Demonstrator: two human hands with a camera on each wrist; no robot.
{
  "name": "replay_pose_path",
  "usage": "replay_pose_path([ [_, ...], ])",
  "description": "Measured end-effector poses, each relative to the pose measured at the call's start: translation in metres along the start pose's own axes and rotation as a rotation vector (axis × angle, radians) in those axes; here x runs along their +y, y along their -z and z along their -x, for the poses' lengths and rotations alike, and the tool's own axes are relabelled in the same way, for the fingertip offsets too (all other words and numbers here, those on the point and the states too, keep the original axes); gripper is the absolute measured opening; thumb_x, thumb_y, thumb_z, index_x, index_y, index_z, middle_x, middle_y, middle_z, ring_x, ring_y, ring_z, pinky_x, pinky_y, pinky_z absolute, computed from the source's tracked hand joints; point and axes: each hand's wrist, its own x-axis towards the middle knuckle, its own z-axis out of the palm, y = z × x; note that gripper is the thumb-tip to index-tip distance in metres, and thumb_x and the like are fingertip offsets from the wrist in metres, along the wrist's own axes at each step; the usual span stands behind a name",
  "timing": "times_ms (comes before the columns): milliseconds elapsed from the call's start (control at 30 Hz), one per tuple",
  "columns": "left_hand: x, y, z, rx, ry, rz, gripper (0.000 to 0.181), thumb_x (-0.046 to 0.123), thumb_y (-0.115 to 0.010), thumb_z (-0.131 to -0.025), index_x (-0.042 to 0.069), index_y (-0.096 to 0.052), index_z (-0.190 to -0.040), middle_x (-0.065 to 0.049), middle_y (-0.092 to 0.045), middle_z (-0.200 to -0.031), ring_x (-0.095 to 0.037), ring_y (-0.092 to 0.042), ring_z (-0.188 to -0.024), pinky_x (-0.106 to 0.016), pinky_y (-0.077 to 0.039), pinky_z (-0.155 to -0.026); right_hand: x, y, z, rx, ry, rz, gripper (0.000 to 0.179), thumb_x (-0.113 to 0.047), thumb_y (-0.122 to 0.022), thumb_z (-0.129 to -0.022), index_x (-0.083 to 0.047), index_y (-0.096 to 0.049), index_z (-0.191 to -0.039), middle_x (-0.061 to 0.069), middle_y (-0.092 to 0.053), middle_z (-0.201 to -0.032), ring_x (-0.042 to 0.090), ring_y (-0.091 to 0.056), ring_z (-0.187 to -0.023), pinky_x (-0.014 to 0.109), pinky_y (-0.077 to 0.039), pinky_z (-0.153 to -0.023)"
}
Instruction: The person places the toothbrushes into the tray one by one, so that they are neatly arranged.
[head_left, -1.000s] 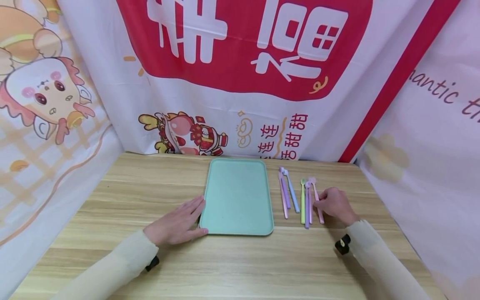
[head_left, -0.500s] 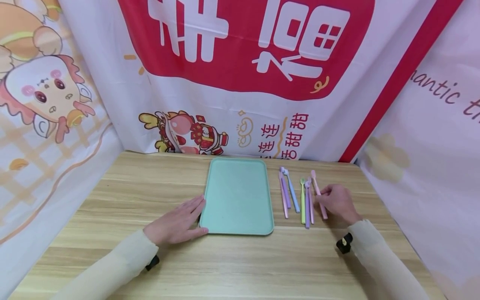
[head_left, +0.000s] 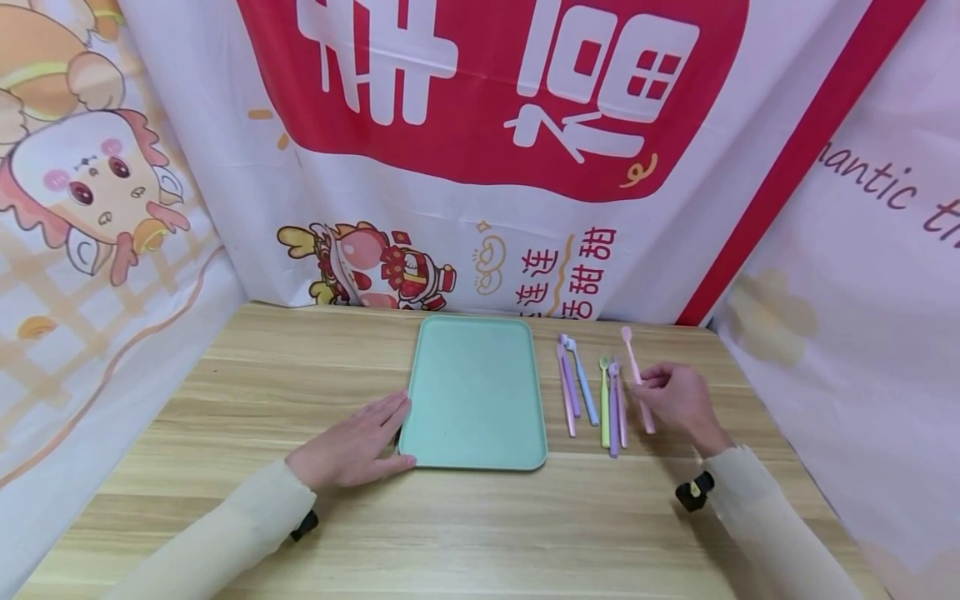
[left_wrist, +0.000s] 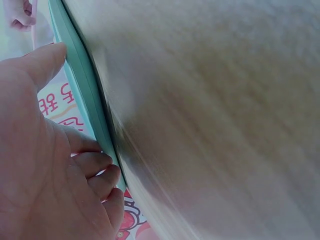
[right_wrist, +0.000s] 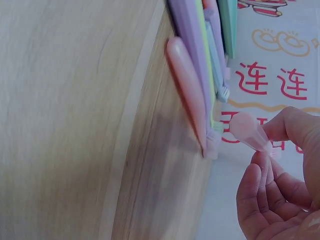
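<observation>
My left hand (head_left: pixel 352 448) rests against the left edge of a mint-green tray (head_left: pixel 472 392), thumb at the near corner. The left wrist view shows its fingertips touching the tray rim (left_wrist: pixel 82 75). Between thumb and fingertips, my right hand (head_left: pixel 681 404) pinches a pink toothbrush (head_left: pixel 631 353), whose head points away from me. In the right wrist view, the handle end of this pink toothbrush (right_wrist: pixel 247 131) faces the camera, apart from the others. Just left of that hand lie a green toothbrush (head_left: pixel 604 408), a purple toothbrush (head_left: pixel 613 417) and another pink toothbrush (head_left: pixel 622 421).
Nearer the tray lies a second group, with a blue toothbrush (head_left: pixel 585 387), a purple one and a pink one side by side. Everything stands on a wood-grain table (head_left: pixel 480 533). A printed cloth (head_left: pixel 480 192) hangs along the table's back edge.
My right hand has drawn the pink toothbrush away from its group, rightward and slightly toward the back. The left hand and the tray have stayed in place.
</observation>
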Motion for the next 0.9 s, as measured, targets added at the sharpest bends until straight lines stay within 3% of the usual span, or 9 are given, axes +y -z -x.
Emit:
replay_pose_path([
  [300, 0.000, -0.001, 0.000, 0.007, -0.008, -0.011, 0.093, 0.059, -0.054, -0.105, -0.006, -0.024, -0.165, -0.024, -0.018, -0.176, -0.041, -0.023, -0.163, -0.059, -0.026, -0.131, -0.013, 0.000, 0.008, 0.050, 0.147, -0.011, 0.025, -0.014, -0.079, -0.089, 0.001, -0.076, -0.109, 0.017, -0.078, -0.099, 0.017, -0.069, -0.080, 0.019, -0.058, -0.064],
  [900, 0.001, 0.001, 0.000, 0.002, -0.006, -0.010, 0.092, 0.057, -0.055, -0.106, -0.007, -0.025, -0.164, -0.024, -0.019, -0.175, -0.042, -0.024, -0.162, -0.059, -0.027, -0.131, -0.050, -0.020, 0.018, 0.041, 0.134, -0.068, 0.025, -0.013, -0.080, -0.090, -0.001, -0.075, -0.111, 0.016, -0.076, -0.103, 0.022, -0.070, -0.088, 0.016, -0.058, -0.068],
])
